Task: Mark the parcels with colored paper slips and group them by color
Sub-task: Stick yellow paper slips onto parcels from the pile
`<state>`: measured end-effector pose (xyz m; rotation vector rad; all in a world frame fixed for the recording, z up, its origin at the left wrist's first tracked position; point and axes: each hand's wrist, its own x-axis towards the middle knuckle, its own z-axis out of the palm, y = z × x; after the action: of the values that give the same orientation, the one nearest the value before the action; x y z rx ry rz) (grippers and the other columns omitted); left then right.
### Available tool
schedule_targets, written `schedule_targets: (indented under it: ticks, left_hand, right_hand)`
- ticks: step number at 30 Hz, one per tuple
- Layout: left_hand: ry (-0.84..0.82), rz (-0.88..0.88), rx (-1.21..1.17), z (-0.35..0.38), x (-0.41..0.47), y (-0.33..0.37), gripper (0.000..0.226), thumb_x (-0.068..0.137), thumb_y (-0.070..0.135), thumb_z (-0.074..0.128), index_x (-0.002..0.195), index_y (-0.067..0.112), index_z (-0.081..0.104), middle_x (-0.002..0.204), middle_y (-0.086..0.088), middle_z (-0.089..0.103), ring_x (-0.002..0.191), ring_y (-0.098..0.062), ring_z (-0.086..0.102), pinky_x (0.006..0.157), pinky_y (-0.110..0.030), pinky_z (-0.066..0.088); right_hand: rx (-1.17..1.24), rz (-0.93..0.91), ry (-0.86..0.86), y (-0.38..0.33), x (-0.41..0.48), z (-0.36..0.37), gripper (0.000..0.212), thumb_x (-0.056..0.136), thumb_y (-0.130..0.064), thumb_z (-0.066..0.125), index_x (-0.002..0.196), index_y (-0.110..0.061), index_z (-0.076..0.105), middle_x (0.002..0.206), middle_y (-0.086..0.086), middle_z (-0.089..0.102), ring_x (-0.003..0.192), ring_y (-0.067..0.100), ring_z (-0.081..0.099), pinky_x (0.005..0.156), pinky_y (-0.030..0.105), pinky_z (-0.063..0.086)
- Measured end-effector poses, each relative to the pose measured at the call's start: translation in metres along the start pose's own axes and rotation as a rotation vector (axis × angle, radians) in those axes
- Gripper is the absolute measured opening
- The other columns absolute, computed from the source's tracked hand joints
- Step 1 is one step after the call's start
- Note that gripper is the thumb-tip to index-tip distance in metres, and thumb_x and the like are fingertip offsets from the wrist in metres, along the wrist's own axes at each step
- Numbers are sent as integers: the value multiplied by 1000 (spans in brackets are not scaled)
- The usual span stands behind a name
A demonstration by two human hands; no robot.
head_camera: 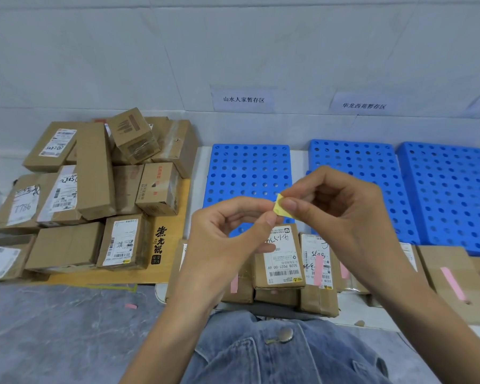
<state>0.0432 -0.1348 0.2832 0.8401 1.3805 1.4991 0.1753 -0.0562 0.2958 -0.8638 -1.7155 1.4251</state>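
Observation:
Both hands are raised over the row of parcels in front of me. My left hand (227, 231) and my right hand (336, 206) pinch a small yellow paper slip (280, 208) between thumb and fingers. Directly below stands a cardboard parcel (281, 259) with a white shipping label and no slip showing on its top. Beside it a parcel (317, 261) carries a pink slip, and more pink-slipped parcels (452, 281) lie to the right. A pile of unmarked cardboard parcels (94, 189) fills the left side.
Three blue perforated plastic pallets (247, 173) lie against the wall behind the row, under paper signs (243, 99). A loose pink slip (130, 306) lies on the grey floor at the left. A flat cardboard sheet (164, 245) lies under the pile.

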Motion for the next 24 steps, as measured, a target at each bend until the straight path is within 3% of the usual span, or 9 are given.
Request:
schedule_targets:
  ticks: [5, 9, 11, 14, 19, 24]
  left_hand:
    - [45, 7, -16, 1, 1, -4, 11, 64, 26, 70, 72, 23, 77, 75, -3, 73, 76, -13, 69, 54, -26, 56]
    - [117, -11, -55, 4, 3, -8, 9, 66, 21, 68, 70, 20, 76, 72, -4, 73, 73, -12, 70, 53, -25, 57]
    - [153, -28, -79, 5, 4, -9, 9, 69, 16, 68, 74, 17, 75, 74, -5, 74, 72, -13, 71, 54, -26, 58]
    - [174, -23, -77, 6, 5, -10, 11, 67, 20, 68, 74, 21, 77, 76, -3, 74, 72, -13, 71, 55, -26, 58]
    - [221, 68, 41, 6, 6, -13, 8, 73, 17, 71, 75, 23, 76, 75, 2, 74, 74, -8, 69, 54, -22, 55]
    - [267, 174, 238, 3, 7, -20, 23, 81, 6, 72, 75, 28, 75, 76, 7, 73, 75, -9, 68, 67, -48, 58]
  right_hand:
    - [-38, -21, -15, 5, 0, 0, 9, 75, -17, 73, 81, -12, 68, 73, -2, 67, 70, 10, 63, 67, 15, 49]
    - [-561, -378, 151, 18, -2, 6, 7, 84, -20, 69, 85, -15, 65, 89, -6, 58, 85, 11, 55, 76, 21, 43]
    - [-684, -466, 168, 24, -5, 10, 10, 86, -25, 65, 87, -15, 66, 94, -2, 55, 89, 12, 49, 79, 30, 43]
    - [-662, -426, 169, 27, -4, 13, 13, 85, -29, 62, 90, -17, 65, 93, -4, 52, 89, 11, 46, 79, 35, 42]
    - [-632, -343, 134, 27, 2, 15, 12, 85, -29, 56, 86, -19, 63, 89, -9, 52, 88, 9, 45, 80, 28, 38]
    - [-479, -206, 26, 27, 5, 16, 2, 83, -28, 57, 82, -27, 56, 83, -9, 55, 87, 9, 49, 79, 12, 35]
